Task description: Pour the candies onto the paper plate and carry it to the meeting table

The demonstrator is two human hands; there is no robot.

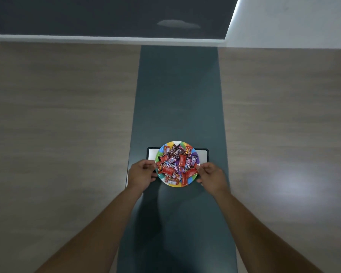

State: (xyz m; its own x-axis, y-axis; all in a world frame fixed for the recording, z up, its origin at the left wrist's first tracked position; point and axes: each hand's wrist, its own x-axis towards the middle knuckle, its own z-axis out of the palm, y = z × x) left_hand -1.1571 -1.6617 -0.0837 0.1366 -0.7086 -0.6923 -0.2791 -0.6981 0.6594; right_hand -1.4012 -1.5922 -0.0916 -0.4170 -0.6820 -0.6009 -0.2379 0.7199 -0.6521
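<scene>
Our left hand [141,175] and right hand [212,177] pinch the plate [177,185] rim, fingers [202,168] closed. Candies [175,164] heaped; next we set it level on the surface [177,95]

I see glossy crinkled candy wrappers [176,164], a smooth printed paper plate [193,154], matt dark-teal counter strip [177,95], wood-grain laminate sides [67,115] with soft sheen

The plate [182,183] hides the middle of the white panel [203,156]. Fingers [153,175] under its rim are hidden. Both arms are cut off at the bottom edge.
</scene>
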